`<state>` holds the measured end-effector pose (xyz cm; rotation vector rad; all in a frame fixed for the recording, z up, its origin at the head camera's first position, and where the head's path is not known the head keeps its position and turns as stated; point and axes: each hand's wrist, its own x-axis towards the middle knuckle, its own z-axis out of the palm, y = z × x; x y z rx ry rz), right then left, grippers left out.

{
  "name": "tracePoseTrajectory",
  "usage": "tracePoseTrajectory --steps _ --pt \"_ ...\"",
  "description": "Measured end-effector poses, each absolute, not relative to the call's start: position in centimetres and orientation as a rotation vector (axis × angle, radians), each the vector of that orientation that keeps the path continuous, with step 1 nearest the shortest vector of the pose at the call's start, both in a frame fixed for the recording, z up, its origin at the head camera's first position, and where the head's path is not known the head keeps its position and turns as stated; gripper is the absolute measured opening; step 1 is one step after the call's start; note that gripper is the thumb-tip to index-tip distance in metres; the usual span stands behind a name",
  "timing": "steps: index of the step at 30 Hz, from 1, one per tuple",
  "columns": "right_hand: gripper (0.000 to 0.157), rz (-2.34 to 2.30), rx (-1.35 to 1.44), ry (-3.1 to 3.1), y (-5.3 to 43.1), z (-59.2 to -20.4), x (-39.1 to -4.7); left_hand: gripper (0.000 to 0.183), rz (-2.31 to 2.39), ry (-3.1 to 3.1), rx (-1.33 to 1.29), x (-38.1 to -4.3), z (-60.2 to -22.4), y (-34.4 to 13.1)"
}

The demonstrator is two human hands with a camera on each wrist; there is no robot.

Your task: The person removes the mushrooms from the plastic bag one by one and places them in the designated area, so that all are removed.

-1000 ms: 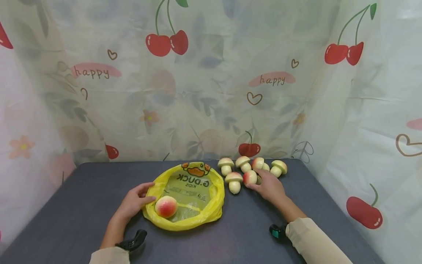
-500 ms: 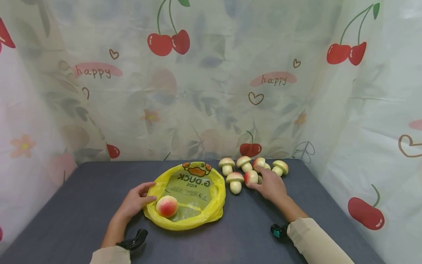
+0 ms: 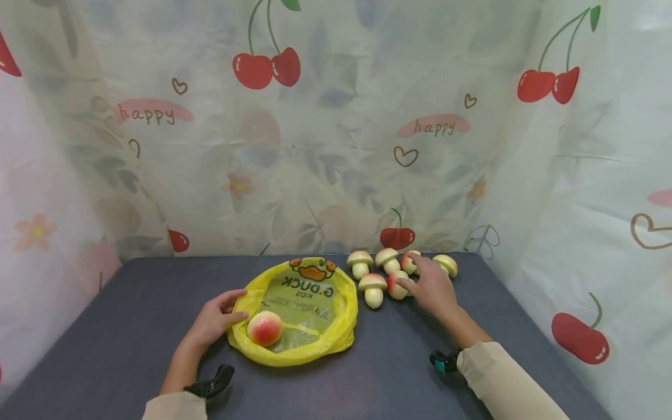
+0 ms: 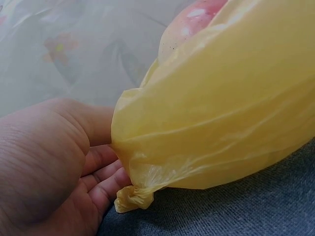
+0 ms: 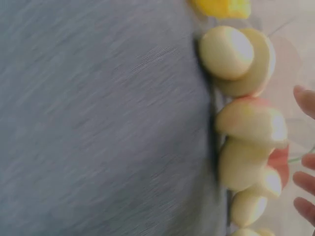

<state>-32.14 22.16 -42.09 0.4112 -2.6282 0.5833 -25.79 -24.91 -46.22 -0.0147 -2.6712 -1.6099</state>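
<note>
In the head view my left hand (image 3: 214,317) holds the left rim of a yellow plastic bag (image 3: 343,332), its thumb over the edge. The left wrist view shows the bag's wall (image 4: 206,128) hiding those fingertips. Inside the bag lies a rounded cream-and-pink piece (image 3: 265,328). My right hand (image 3: 434,289) is over the mushroom group with fingers spread. Its thumb overlaps a toy mushroom (image 3: 396,286), while its index finger points toward another mushroom (image 3: 409,261) behind. In the right wrist view, the fingers (image 5: 306,183) appear apart from the mushrooms.
More toy mushrooms stand close together near the table's back edge, including a left one (image 3: 360,263), a front one (image 3: 373,290), a back one (image 3: 388,260) and a right one (image 3: 446,263). A cherry-print curtain (image 3: 325,146) surrounds the dark table (image 3: 378,373).
My right hand's thumb and fingers have spread and lifted off the mushroom they were around. The hand now hides the stem of the rightmost mushroom. My left hand has stayed at the bag.
</note>
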Motion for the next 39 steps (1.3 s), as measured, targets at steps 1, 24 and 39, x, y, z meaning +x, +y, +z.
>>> tracePoseTrajectory --steps 1,24,39 --pt "0.065 0.624 0.443 -2.612 22.0 -41.8 -32.3 0.058 -1.612 -2.672 -0.013 -25.8 -46.2 -24.9" --pt "0.032 1.018 0.858 -2.558 14.3 -37.3 -33.7 0.058 -1.624 -2.658 -0.029 -26.0 -46.6 -25.1" --pt "0.029 1.223 1.013 -2.623 8.4 -37.3 -34.6 0.058 -1.646 -2.65 -0.022 -26.0 -46.6 -25.2"
